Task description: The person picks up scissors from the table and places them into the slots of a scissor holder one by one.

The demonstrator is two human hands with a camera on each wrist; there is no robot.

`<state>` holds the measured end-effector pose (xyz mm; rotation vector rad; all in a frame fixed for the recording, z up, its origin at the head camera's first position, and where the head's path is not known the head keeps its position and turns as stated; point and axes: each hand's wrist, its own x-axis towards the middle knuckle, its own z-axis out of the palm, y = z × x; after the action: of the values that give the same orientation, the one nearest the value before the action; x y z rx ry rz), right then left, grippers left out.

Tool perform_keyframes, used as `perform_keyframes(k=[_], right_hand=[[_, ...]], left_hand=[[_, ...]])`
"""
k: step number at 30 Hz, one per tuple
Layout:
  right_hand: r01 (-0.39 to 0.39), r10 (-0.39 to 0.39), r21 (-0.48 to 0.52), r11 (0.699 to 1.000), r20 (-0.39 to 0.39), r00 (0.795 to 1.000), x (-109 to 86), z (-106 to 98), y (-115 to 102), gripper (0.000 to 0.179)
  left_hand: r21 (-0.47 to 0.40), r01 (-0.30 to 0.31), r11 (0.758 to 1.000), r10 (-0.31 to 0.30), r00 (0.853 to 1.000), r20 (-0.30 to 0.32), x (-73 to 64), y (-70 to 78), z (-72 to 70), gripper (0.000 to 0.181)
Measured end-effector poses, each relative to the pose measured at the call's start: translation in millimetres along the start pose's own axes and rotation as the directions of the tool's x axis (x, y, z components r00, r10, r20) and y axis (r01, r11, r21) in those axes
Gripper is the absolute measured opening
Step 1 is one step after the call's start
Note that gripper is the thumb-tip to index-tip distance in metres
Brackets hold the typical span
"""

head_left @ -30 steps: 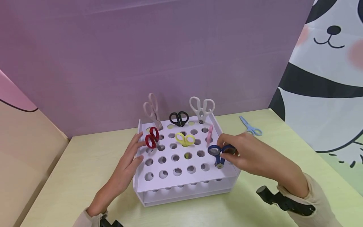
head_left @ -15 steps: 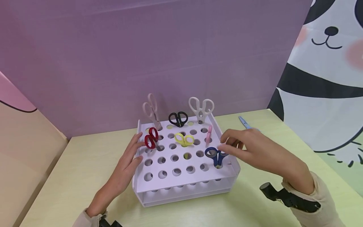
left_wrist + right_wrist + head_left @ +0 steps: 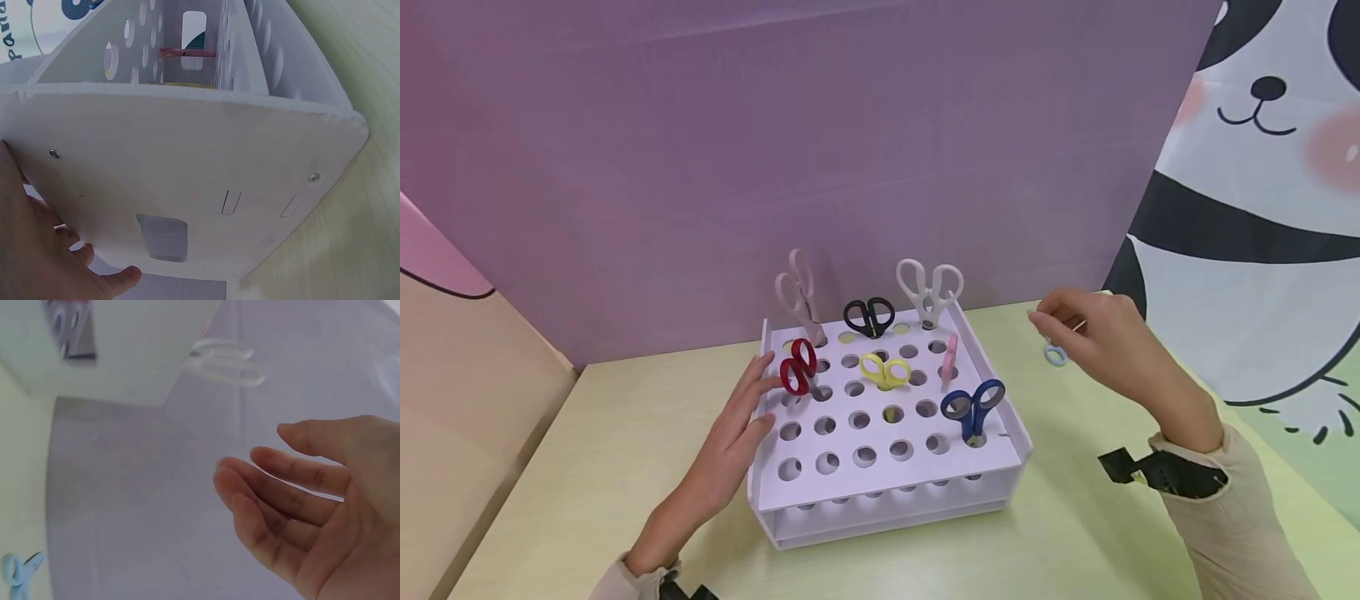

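A white rack (image 3: 820, 497) with rows of round holes stands on the table. My left hand (image 3: 730, 446) rests along its left side, fingers extended; the left wrist view shows fingertips at the panel's edge (image 3: 187, 125). Dark blue scissors (image 3: 973, 423) stand handles up in a front right hole. Right of the rack, my right hand (image 3: 1101, 342) is over the light blue scissors (image 3: 23, 573), hiding most of them in the head view. In the right wrist view its fingers are loosely bent with nothing between them, apart from those scissors on the table.
Several more scissors stand in the rack: red (image 3: 801, 368), yellow (image 3: 886, 382), pink (image 3: 950, 360), black (image 3: 869, 322), white (image 3: 928, 310) and pale pink (image 3: 808, 317). A purple backdrop (image 3: 850, 150) rises close behind the rack. A panda-print sheet (image 3: 1247, 321) hangs at the right.
My right hand has let go of the dark blue scissors, leaving them in the rack, and moved back and right to the light blue scissors. My left hand has stayed put.
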<state>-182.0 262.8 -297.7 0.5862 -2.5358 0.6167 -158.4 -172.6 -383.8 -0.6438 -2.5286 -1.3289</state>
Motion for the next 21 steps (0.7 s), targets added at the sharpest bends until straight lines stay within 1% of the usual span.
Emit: perform_keyframes(k=[7,11,14,18,21], right_hand=[[-0.099,0.098,0.028,0.995,0.013,0.995,2.9,14.6,34.1,0.021],[-0.145,0.144,0.023,0.989,0.019,0.989,3.9,27.0,57.3,0.022],[-0.180,0.179,0.025,0.983,0.031,0.983,2.1,37.2,76.6,0.023],[-0.226,0.225,0.037,0.973,0.048,0.973,-1.8,51.9,101.8,0.029],[-0.239,0.236,0.041,0.970,0.055,0.970,-4.0,62.3,118.0,0.032]], left_hand=[[-0.012,0.013,1.000,-0.013,1.000,0.005,-0.7,2.4,0.1,0.039],[-0.016,0.014,1.000,-0.014,1.000,0.004,-1.3,1.9,0.2,0.039],[-0.015,0.007,1.000,-0.007,1.000,0.003,-1.0,1.3,0.4,0.039],[-0.010,-0.005,1.000,0.005,1.000,-0.001,-0.2,0.7,0.5,0.039],[-0.009,-0.008,1.000,0.008,1.000,0.001,0.3,0.1,0.8,0.039]])
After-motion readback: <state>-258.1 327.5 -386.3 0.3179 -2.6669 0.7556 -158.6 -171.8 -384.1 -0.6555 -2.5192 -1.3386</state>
